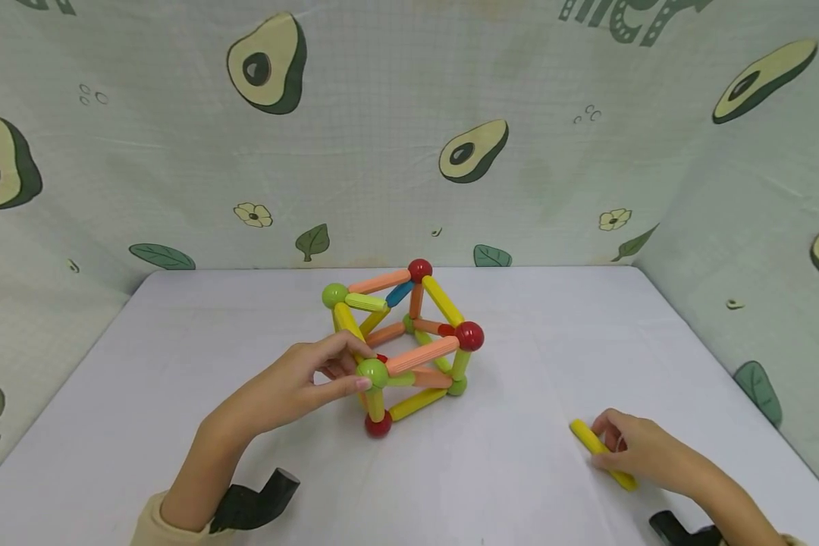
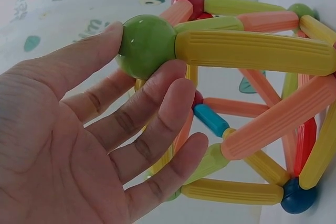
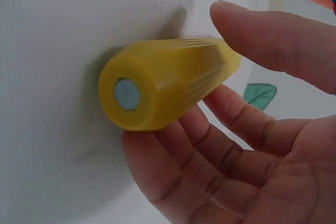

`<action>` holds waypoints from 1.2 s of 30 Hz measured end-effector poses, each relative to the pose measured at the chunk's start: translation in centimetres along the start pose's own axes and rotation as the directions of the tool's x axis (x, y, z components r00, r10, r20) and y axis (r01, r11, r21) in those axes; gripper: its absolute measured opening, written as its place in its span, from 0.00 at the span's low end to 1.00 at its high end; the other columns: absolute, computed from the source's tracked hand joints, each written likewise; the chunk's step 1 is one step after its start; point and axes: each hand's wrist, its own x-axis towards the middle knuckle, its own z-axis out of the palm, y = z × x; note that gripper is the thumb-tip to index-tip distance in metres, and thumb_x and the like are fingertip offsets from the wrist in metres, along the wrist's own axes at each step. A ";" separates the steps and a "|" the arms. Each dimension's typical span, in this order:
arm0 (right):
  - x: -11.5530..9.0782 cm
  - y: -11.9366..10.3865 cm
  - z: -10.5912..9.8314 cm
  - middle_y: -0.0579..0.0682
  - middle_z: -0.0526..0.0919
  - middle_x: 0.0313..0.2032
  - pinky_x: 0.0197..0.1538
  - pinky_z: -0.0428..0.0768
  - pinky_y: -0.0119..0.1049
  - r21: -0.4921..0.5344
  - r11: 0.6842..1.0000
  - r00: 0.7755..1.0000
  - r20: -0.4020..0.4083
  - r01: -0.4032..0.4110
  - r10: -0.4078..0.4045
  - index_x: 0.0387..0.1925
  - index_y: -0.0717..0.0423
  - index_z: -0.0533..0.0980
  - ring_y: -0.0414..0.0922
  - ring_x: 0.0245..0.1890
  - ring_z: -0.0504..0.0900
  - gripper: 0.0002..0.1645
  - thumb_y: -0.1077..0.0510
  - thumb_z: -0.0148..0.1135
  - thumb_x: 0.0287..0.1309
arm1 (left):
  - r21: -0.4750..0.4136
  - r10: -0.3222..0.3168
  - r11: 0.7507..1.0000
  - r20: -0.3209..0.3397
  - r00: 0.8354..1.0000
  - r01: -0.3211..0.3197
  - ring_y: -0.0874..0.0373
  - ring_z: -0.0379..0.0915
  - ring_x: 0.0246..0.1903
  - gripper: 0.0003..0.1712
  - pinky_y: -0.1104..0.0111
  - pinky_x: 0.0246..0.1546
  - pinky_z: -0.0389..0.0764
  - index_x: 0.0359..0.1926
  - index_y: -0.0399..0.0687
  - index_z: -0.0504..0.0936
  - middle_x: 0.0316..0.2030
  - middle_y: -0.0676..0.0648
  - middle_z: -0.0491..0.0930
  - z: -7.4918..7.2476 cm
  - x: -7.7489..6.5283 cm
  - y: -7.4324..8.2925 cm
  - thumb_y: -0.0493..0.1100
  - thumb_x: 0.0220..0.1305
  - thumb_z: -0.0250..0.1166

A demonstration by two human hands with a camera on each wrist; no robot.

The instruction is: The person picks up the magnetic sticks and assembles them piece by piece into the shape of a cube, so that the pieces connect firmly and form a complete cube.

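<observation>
A framework of coloured magnetic rods and balls [image 1: 423, 355] stands on the table in the head view. My left hand [image 1: 321, 377] is at its near left corner, thumb and fingers pinching a green ball [image 2: 148, 45]. A yellow ribbed rod [image 2: 252, 51] joins that ball in the left wrist view, and the other left fingers spread loosely below. On the right, a single yellow rod [image 1: 590, 440] lies on the table, its round metal end facing the right wrist camera. My right hand [image 1: 644, 453] has its thumb and curled fingers on opposite sides of this rod.
The white table [image 1: 532, 303] meets a pale cloth backdrop [image 1: 382, 152] printed with avocados and leaves. Black wrist straps [image 1: 255, 500] show below the left hand and at the right wrist. A blue ball [image 2: 298, 196] sits low in the framework.
</observation>
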 end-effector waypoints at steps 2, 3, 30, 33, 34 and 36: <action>0.0 0.2 0.1 0.47 0.67 0.24 0.24 0.64 0.28 -0.002 1.000 1.000 -0.002 0.020 -0.020 0.41 0.63 0.70 0.35 0.22 0.64 0.22 0.54 0.68 0.50 | 0.001 -0.004 1.000 0.000 1.000 0.004 0.65 0.74 0.35 0.17 0.72 0.43 0.77 0.48 0.51 0.73 0.33 0.58 0.78 0.0 0.0 0.0 0.52 0.62 0.61; 0.1 0.2 0.2 0.47 0.67 0.24 0.24 0.64 0.28 -0.002 1.000 1.000 -0.002 0.021 -0.021 0.41 0.63 0.70 0.34 0.21 0.64 0.21 0.55 0.68 0.50 | 0.001 -0.007 1.000 0.001 1.000 0.007 0.65 0.74 0.35 0.17 0.72 0.43 0.77 0.48 0.51 0.73 0.33 0.58 0.78 0.0 0.0 0.0 0.52 0.62 0.61; 0.7 -7.1 -3.2 0.43 0.76 0.30 0.29 0.74 0.27 -0.162 0.955 0.946 -0.172 0.249 -0.276 0.45 0.62 0.76 0.31 0.30 0.69 0.20 0.57 0.67 0.51 | -0.015 0.010 1.000 0.008 1.000 -0.010 0.65 0.74 0.35 0.16 0.71 0.43 0.77 0.48 0.52 0.73 0.32 0.58 0.78 0.0 -0.1 0.1 0.52 0.62 0.60; 0.6 -9.0 -3.9 0.41 0.77 0.30 0.30 0.74 0.27 -0.166 0.941 0.922 -0.208 0.296 -0.327 0.45 0.60 0.76 0.31 0.30 0.70 0.19 0.56 0.67 0.52 | -0.011 0.009 1.000 0.008 1.000 -0.009 0.65 0.74 0.35 0.16 0.71 0.43 0.77 0.48 0.52 0.73 0.32 0.58 0.78 0.0 -0.1 0.1 0.52 0.62 0.60; 0.7 -9.7 -4.1 0.41 0.77 0.30 0.30 0.74 0.27 -0.166 0.934 0.912 -0.219 0.315 -0.347 0.45 0.60 0.76 0.31 0.30 0.70 0.19 0.57 0.67 0.52 | -0.009 0.008 1.000 0.006 1.000 -0.008 0.65 0.74 0.35 0.17 0.71 0.43 0.77 0.48 0.52 0.73 0.33 0.58 0.78 0.0 -0.1 0.1 0.52 0.62 0.60; 0.8 -11.0 -4.4 0.41 0.78 0.31 0.31 0.75 0.27 -0.167 0.922 0.894 -0.235 0.350 -0.382 0.46 0.59 0.77 0.32 0.30 0.71 0.19 0.57 0.66 0.52 | -0.004 0.008 1.000 0.004 1.000 -0.008 0.65 0.74 0.35 0.17 0.71 0.43 0.77 0.48 0.52 0.73 0.33 0.58 0.78 0.0 -0.1 0.1 0.53 0.62 0.61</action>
